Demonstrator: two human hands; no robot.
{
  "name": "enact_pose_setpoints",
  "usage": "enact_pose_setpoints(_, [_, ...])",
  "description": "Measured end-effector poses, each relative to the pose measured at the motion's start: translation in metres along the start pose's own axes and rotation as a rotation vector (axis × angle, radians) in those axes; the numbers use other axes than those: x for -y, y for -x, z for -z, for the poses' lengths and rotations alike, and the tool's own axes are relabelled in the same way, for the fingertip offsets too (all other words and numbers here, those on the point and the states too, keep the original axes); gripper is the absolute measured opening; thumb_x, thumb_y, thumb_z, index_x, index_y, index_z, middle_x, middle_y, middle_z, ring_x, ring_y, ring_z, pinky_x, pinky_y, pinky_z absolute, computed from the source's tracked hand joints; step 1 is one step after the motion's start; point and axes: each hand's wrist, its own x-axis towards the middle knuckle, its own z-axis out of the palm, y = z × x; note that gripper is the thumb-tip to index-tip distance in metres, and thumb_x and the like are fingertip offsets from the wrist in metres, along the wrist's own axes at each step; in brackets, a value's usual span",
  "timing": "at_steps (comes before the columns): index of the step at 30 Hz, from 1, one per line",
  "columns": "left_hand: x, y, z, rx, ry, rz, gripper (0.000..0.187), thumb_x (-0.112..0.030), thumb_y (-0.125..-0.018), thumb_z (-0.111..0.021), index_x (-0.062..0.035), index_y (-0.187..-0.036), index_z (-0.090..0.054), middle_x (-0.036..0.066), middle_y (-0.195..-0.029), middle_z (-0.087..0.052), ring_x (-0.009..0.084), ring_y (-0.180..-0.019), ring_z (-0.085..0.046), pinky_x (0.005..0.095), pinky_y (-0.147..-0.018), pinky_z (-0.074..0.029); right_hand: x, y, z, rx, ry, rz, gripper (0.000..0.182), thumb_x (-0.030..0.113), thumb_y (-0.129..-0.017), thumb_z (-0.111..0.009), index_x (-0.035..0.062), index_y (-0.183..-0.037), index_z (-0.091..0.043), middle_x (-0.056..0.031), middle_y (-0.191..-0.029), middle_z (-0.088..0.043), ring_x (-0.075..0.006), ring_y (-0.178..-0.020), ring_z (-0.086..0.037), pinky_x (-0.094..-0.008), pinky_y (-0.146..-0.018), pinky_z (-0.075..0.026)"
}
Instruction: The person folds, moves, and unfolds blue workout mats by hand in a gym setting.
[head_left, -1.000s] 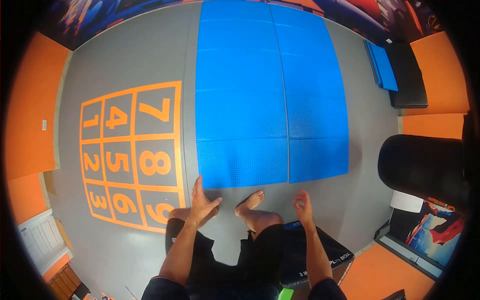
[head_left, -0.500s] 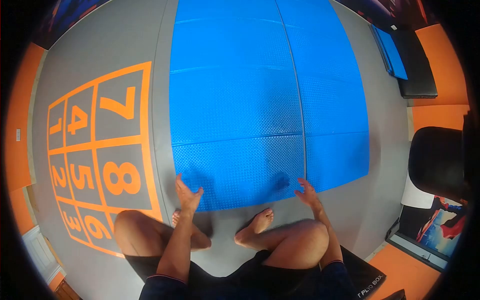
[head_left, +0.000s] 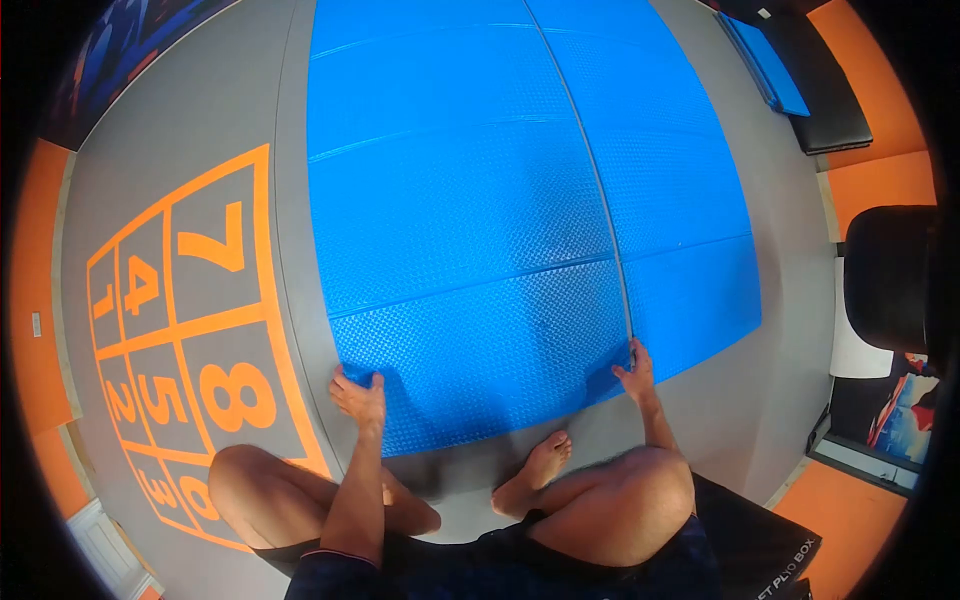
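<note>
Both hands, left hand (head_left: pixel 358 397) and right hand (head_left: pixel 636 372), grip the blue mat (head_left: pixel 470 250) beside floor numbers 1–8 (head_left: pixel 170 330).

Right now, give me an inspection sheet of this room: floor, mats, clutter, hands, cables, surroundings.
Surface: grey floor with an orange number grid on the left.
Job's things: two blue mats side by side; the left mat is gripped at its near corners, the right mat lies flat.
Clutter: black plyo box behind the right knee.
Hands: left hand on the near left corner; right hand at the seam; fingers curled on the edge.
Cables: nothing seen.
Surroundings: folded blue mat on a black pad; orange walls.
</note>
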Motion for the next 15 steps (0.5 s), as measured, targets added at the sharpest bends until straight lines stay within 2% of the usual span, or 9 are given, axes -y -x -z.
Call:
enact_pose_setpoints(3, [0.013,-0.009,0.006,0.061,0.052,0.032,0.058,-0.026,-0.076,-0.078,-0.0062,-0.125,-0.053,0.017,-0.125,-0.049,0.0377,-0.120,-0.043,0.0522,-0.099,-0.038,0.003,-0.001,0.003,-0.022,-0.148,-0.150,0.084,0.011,-0.070,-0.083,0.0033,-0.144,-0.043,-0.0140,-0.138,-0.051,-0.0312,-0.121,-0.050,-0.0414,-0.105,-0.042])
enact_pose_setpoints(6, [0.013,-0.025,0.002,-0.008,0.265,0.034,0.038,-0.025,-0.082,-0.073,-0.0034,-0.110,-0.061,0.012,-0.108,-0.056,0.0277,-0.103,-0.052,0.0433,-0.090,-0.043,0.015,-0.021,0.004,-0.024,-0.357,-0.261,0.081,0.011,-0.071,-0.082,0.0034,-0.143,-0.045,-0.0118,-0.134,-0.053,-0.0265,-0.119,-0.050,-0.0375,-0.101,-0.043])
enact_pose_setpoints(9, [0.011,-0.025,0.006,0.127,0.853,0.262,0.024,-0.020,-0.086,-0.068,-0.0026,-0.101,-0.062,0.004,-0.090,-0.056,0.0175,-0.087,-0.052,0.0338,-0.081,-0.044,0.021,-0.027,0.017,0.046,-0.431,-0.379,0.072,0.006,-0.080,-0.073,0.0040,-0.145,-0.043,-0.0110,-0.136,-0.051,-0.0245,-0.121,-0.049,-0.0360,-0.099,-0.044])
enact_pose_setpoints(11, [0.007,-0.020,0.014,0.127,0.942,0.291,0.009,-0.010,-0.084,-0.061,-0.0058,-0.093,-0.061,0.000,-0.085,-0.053,0.0139,-0.083,-0.048,0.0302,-0.076,-0.040,0.018,-0.029,0.022,0.068,-0.660,-0.345,0.066,-0.002,-0.084,-0.064,0.0031,-0.146,-0.042,-0.0112,-0.139,-0.049,-0.0243,-0.124,-0.047,-0.0347,-0.101,-0.042])
enact_pose_setpoints(12, [0.007,-0.020,0.015,0.127,0.988,0.304,0.006,-0.005,-0.083,-0.057,-0.0074,-0.088,-0.060,-0.001,-0.083,-0.052,0.0121,-0.080,-0.046,0.0284,-0.073,-0.038,0.021,-0.030,0.024,0.078,-0.775,-0.326,0.063,-0.005,-0.086,-0.060,0.0026,-0.146,-0.041,-0.0114,-0.141,-0.047,-0.0241,-0.125,-0.046,-0.0341,-0.101,-0.041])
enact_pose_setpoints(15, [0.003,-0.025,0.021,0.180,1.054,0.232,0.018,0.004,-0.076,-0.046,-0.0081,-0.083,-0.057,-0.002,-0.076,-0.051,0.0097,-0.071,-0.043,0.0264,-0.065,-0.035,0.038,-0.038,0.025,-0.004,-0.886,-0.355,0.060,-0.012,-0.087,-0.048,0.0003,-0.145,-0.040,-0.0114,-0.143,-0.046,-0.0238,-0.128,-0.046,-0.0333,-0.106,-0.038])
